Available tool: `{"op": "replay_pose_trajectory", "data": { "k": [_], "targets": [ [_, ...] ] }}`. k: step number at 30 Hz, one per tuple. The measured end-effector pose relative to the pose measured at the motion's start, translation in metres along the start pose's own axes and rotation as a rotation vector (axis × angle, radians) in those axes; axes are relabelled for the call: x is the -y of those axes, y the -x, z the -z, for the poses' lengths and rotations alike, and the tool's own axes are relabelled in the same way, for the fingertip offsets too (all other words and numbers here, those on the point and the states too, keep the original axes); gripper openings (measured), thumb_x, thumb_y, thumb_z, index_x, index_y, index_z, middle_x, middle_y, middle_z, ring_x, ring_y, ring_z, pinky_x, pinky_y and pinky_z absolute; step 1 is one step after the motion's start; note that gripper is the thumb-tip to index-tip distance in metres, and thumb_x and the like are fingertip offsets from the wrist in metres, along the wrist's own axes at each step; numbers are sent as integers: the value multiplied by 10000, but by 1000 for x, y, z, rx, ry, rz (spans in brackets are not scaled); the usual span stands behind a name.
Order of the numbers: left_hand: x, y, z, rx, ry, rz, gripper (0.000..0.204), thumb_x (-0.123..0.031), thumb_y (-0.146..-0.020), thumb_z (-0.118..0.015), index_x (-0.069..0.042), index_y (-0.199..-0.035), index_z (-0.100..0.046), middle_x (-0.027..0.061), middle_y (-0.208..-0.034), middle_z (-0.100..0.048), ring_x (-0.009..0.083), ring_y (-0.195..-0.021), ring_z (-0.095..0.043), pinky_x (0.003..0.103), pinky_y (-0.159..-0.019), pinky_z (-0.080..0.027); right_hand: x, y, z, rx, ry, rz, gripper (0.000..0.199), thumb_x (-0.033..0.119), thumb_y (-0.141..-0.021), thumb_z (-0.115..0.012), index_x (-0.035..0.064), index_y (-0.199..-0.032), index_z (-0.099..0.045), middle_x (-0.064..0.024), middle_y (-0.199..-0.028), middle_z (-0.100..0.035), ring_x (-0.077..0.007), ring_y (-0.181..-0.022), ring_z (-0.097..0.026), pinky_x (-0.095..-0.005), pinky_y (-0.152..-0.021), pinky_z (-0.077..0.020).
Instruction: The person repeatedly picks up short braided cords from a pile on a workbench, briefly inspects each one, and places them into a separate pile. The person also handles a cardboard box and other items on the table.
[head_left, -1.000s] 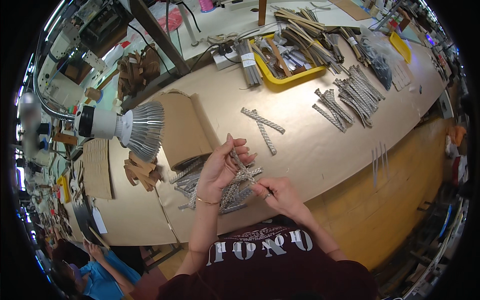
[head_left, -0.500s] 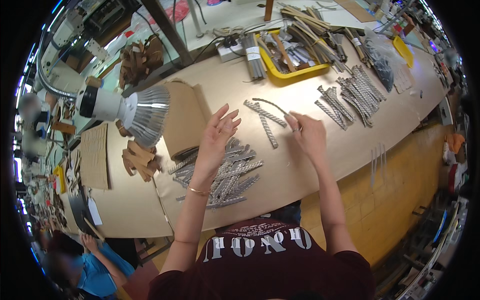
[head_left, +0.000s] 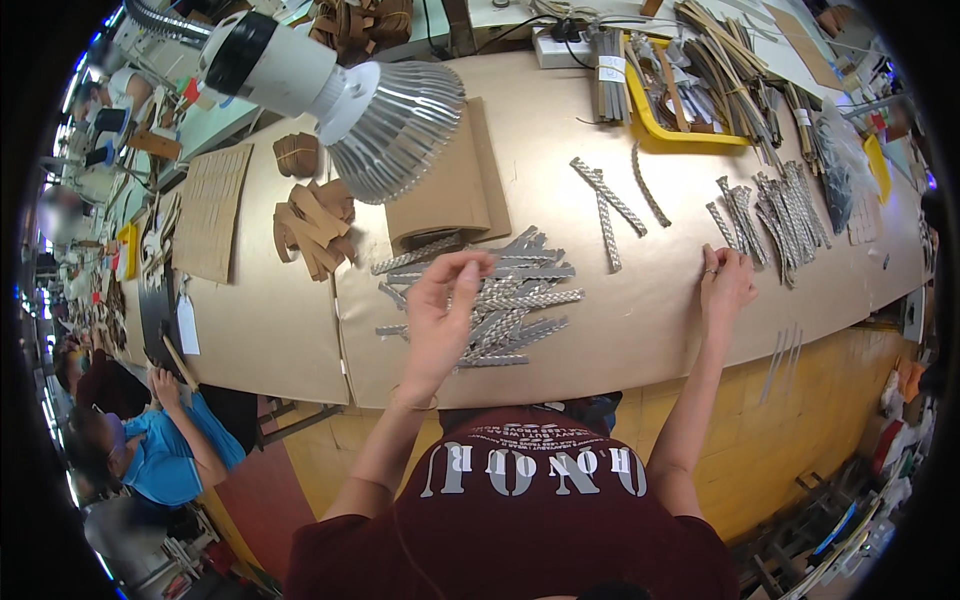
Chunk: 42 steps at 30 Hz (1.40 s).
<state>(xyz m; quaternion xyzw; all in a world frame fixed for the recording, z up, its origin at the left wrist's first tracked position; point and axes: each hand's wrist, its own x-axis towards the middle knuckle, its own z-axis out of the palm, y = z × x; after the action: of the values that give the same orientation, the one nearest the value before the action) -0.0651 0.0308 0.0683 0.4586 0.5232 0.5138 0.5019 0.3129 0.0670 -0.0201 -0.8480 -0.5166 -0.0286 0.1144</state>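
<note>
Over a heap of grey braided strips [head_left: 520, 300] is my left hand [head_left: 440, 312], its fingers loosely curled and the thumb apart; I see nothing in it. My right hand [head_left: 727, 285] is at the table's right, fingers closed at the lower end of a short braided strip [head_left: 720, 222], which the fingers partly hide. Just beyond lie more braided strips [head_left: 790, 215] in a row. Between my hands, two light braided strips [head_left: 609, 215] lie crossed at the top, and a darker braided strip [head_left: 650, 185] rests alone to their right.
A silver lamp head [head_left: 395, 130] hangs above a brown folded sheet [head_left: 495, 185]. Brown strips [head_left: 313, 228] lie left of it. At the back stand a yellow tray [head_left: 690, 138] of strips and a bound grey bundle [head_left: 611, 80]. A co-worker in blue [head_left: 170, 455] sits at lower left.
My right hand has let go of the dark braided strip, which now lies on the table, and moved right to the row. My left hand's fingers have curled. The view has shifted.
</note>
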Motion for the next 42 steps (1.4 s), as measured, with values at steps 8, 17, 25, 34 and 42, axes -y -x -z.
{"op": "replay_pose_trajectory", "data": {
  "k": [8,17,25,34,42],
  "targets": [
    [-8,22,-58,349,-57,20,174,-114,-990,-558,-21,-1088,-668,76,-1053,-700,150,-999,-642,311,-910,-489,-46,-27,-6,-142,80,-111,405,497,-930,-598,198,-1203,-623,-101,-1122,-597,-294,-1005,-609,-517,-857,-430],
    [7,45,-70,748,-105,72,212,-150,-982,-537,-23,-1101,-658,124,-1061,-685,286,-972,-657,389,-859,-510,-69,-45,-9,-379,358,159,208,369,-968,-588,192,-1061,-645,-73,-1023,-628,-264,-930,-608,-477,-736,-432],
    [12,25,-90,363,-101,-135,447,-196,-1009,-511,-22,-1411,-421,187,-1326,-587,280,-1223,-587,391,-1017,-460,9,19,61,141,-1045,26,140,175,-1010,-570,36,-1026,-579,-25,-784,-593,-74,-655,-486,-212,-591,-375],
    [0,-12,-87,316,415,127,339,-238,-1066,-444,46,-1158,-604,114,-1021,-703,163,-1019,-672,287,-872,-545,108,111,89,761,-1210,121,272,243,-1035,-536,-6,-966,-625,1,-699,-568,-47,-607,-483,-194,-542,-354],
    [12,-26,-80,37,714,304,332,-269,-1071,-432,7,-963,-582,100,-837,-684,172,-777,-706,277,-742,-575,120,138,94,782,-1129,222,465,307,-1041,-523,5,-687,-544,9,-606,-506,-57,-545,-423,-239,-496,-318]
  ]
}}
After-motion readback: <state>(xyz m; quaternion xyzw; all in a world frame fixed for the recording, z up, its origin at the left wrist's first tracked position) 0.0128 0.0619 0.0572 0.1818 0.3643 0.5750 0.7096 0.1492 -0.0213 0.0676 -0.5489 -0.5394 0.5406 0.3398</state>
